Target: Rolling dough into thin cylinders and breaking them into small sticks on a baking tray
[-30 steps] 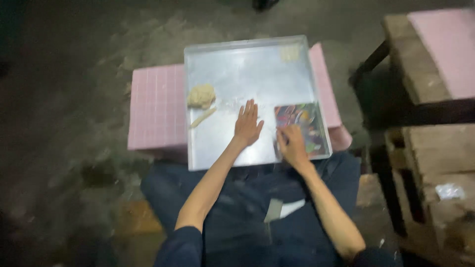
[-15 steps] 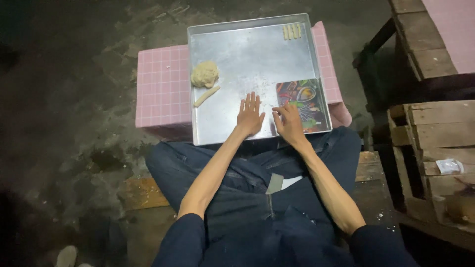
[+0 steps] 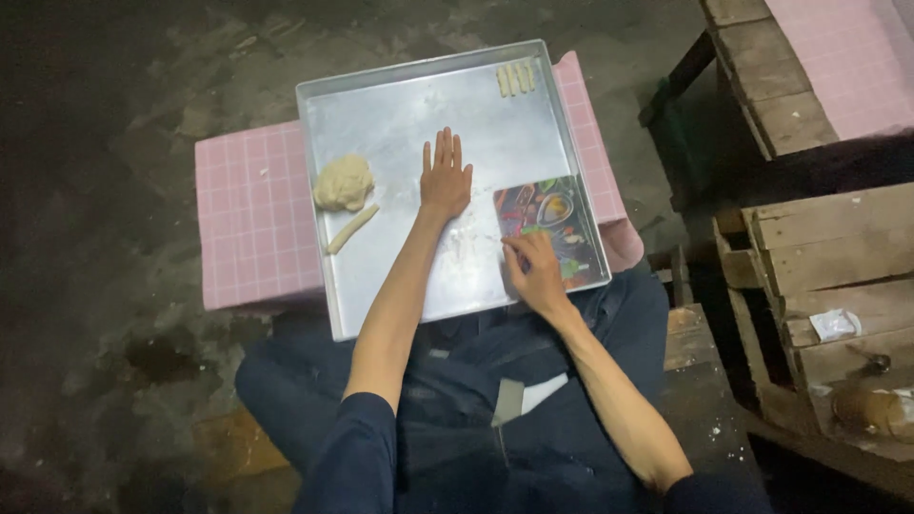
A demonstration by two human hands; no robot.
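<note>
From the head camera, a metal tray (image 3: 400, 105) sat on a pink checked stool (image 3: 252, 219) before the seated person's knees. The left hand (image 3: 445, 181) lay flat and spread, palm down, near the tray's middle, holding nothing. The right hand (image 3: 535, 271) rested with curled fingers on the colourful printed card (image 3: 557, 214) at the tray's near right corner, touching the card's near left edge; whether it pinched anything could not be told. A dough lump (image 3: 343, 183) sat by the tray's left edge, with a rolled dough strip (image 3: 352, 228) just below it, both well apart from the hands. Small cut dough sticks (image 3: 515, 78) lined the far right corner. Wooden crates (image 3: 819, 257) stood to the right, cut off by the picture's edge. The floor was dark and hard to read.
</note>
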